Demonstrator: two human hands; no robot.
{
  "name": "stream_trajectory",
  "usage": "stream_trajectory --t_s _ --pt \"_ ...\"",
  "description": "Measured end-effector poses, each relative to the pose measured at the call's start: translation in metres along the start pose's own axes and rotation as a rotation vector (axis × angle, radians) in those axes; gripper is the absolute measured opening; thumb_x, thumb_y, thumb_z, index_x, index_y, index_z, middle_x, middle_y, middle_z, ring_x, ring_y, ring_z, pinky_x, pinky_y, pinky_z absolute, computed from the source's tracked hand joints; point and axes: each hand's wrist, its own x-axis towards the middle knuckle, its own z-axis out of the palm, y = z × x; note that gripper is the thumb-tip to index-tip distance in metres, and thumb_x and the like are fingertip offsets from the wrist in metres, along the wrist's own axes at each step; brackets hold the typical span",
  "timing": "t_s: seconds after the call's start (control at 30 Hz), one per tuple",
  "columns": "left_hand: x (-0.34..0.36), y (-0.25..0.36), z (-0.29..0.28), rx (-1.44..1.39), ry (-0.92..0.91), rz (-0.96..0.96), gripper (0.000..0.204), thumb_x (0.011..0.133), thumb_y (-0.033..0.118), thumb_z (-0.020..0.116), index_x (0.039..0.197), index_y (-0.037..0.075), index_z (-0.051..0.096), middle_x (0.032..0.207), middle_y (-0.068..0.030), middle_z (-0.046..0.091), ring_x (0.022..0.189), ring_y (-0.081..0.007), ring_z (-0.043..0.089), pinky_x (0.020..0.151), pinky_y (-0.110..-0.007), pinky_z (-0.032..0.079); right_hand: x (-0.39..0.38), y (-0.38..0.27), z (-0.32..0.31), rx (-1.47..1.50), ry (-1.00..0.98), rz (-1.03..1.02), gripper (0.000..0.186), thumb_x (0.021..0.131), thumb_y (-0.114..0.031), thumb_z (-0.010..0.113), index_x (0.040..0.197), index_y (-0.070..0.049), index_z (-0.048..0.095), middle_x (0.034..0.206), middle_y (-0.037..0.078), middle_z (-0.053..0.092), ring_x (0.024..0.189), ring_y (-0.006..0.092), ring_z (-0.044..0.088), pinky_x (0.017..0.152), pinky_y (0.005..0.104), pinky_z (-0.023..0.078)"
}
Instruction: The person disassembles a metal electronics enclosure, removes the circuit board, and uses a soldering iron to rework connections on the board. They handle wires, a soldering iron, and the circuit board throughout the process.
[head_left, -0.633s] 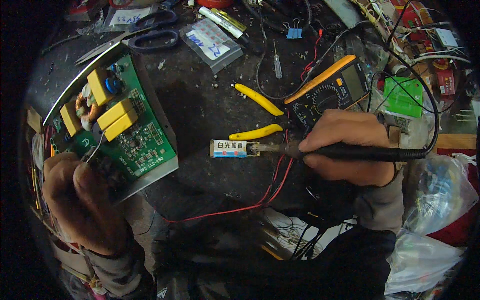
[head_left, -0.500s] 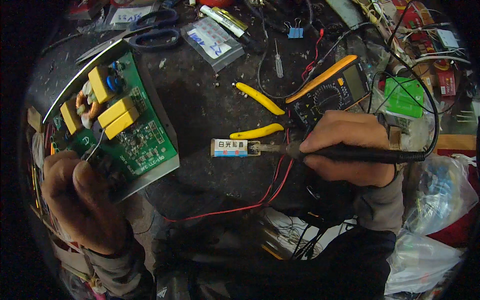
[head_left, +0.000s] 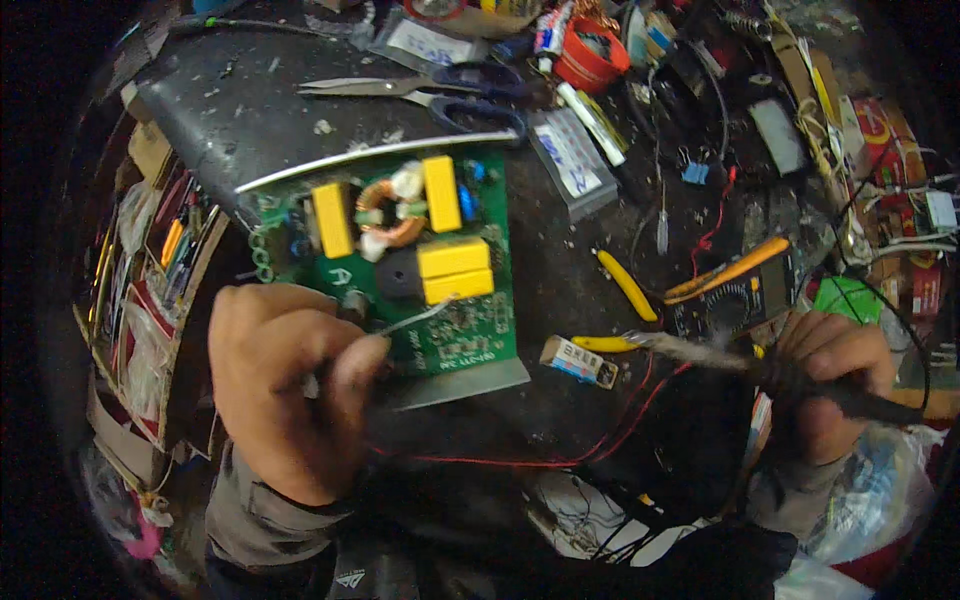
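My left hand (head_left: pixel 290 385) is closed, with a thin silvery solder wire (head_left: pixel 420 318) sticking out past the thumb. The wire reaches over a green circuit board (head_left: pixel 350 290) bearing yellow block components and a copper-wound ring coil. Whether the hidden fingers also grip the board's near left edge I cannot tell. A soldering iron (head_left: pixel 715 355) lies in my closed right hand (head_left: pixel 835 375), slightly blurred, its tip pointing left. Below and left of that tip sits a small white-and-blue rosin box (head_left: pixel 583 362), overlapped by one handle of yellow-handled pliers (head_left: pixel 628 287).
Behind the board lie dark-handled scissors (head_left: pixel 430 97) and a small plastic bag (head_left: pixel 574 160). A multimeter (head_left: pixel 735 295) with an orange edge is beyond my right hand. Red wires (head_left: pixel 500 461) cross the near side. A box of tools (head_left: pixel 165 260) stands at left.
The whole view has swung left. The iron's tip has come away from the rosin box and lifted to the right. The board looks more squarely turned, and the wire now lies across it.
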Motion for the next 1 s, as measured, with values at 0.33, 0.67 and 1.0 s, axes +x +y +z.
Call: stream_trajectory --t_s 0.33,0.67,1.0 --pt "0.008 0.008 -0.009 0.033 -0.089 -0.075 0.018 0.069 0.012 0.079 0.079 0.011 0.063 0.081 -0.0065 0.058 0.074 -0.0271 0.054 0.064 -0.037 0.041 0.048 0.01 0.044 -0.048 -0.257 -0.076 0.031 0.066 0.001 0.083 0.094 0.001 0.07 0.084 0.014 0.07 0.069 0.025 0.068 0.06 0.0343 0.052" --pt "0.01 0.006 -0.009 0.012 -0.079 -0.012 0.024 0.069 0.014 0.08 0.084 0.011 0.061 0.082 -0.0063 0.059 0.071 -0.0263 0.053 0.062 -0.037 0.039 0.057 0.012 0.05 -0.036 -0.339 -0.034 0.035 0.066 0.004 0.082 0.098 0.003 0.069 0.082 0.014 0.069 0.068 0.0244 0.067 0.059 0.0325 0.052" --pt "0.01 0.006 -0.008 0.018 -0.071 0.027 0.026 0.07 0.015 0.08 0.086 0.011 0.06 0.082 -0.0065 0.059 0.069 -0.0254 0.053 0.06 -0.036 0.039 0.06 0.013 0.051 -0.035 -0.37 -0.035 0.035 0.067 0.005 0.082 0.1 0.003 0.069 0.082 0.014 0.069 0.069 0.0239 0.067 0.059 0.0315 0.053"
